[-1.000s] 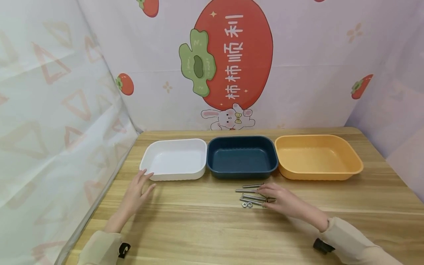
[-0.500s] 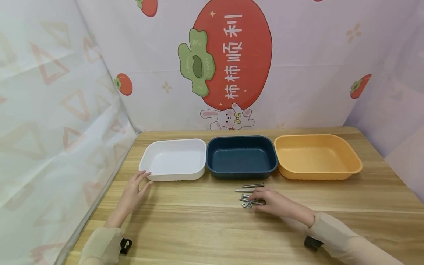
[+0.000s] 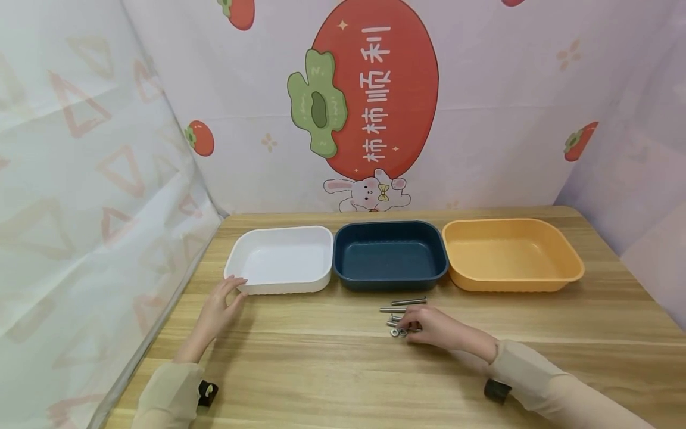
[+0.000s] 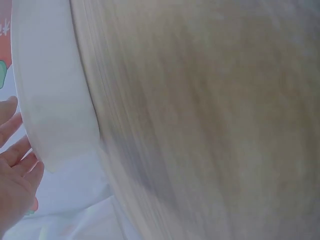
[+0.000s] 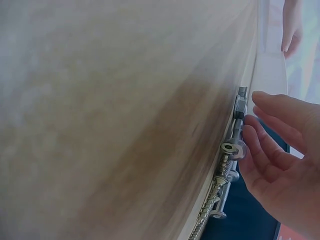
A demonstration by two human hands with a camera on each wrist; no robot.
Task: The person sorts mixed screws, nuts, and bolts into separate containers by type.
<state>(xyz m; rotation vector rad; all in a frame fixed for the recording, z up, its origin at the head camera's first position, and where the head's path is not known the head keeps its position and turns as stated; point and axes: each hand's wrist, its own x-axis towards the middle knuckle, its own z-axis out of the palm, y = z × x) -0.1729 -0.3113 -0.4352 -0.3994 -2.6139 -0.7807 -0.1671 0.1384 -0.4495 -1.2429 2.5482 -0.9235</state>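
Note:
At the front left corner of the white tray (image 3: 284,287), the fingertips of my left hand (image 3: 217,310) touch the rim. The left wrist view shows those fingers extended along the tray's edge. My right hand (image 3: 434,328) is low over several metal bolts (image 3: 408,302), with its fingers loosely bent and covering parts of them. Two hex nuts (image 3: 394,332) lie at the left of its fingertips. Seen from the right wrist, thumb and fingers are apart beside a nut (image 5: 240,107), and a bolt head (image 5: 230,148) lies just under the curled fingers.
A dark blue tray (image 3: 391,285) stands between the white tray and a yellow tray (image 3: 517,286), in a row along the back of the wooden table (image 3: 321,369). Printed cloth (image 3: 241,167) hangs behind and on the left.
My right hand has shifted left across the bolts toward the nuts, and its fingers are closer together. My left hand stays at the white tray's rim.

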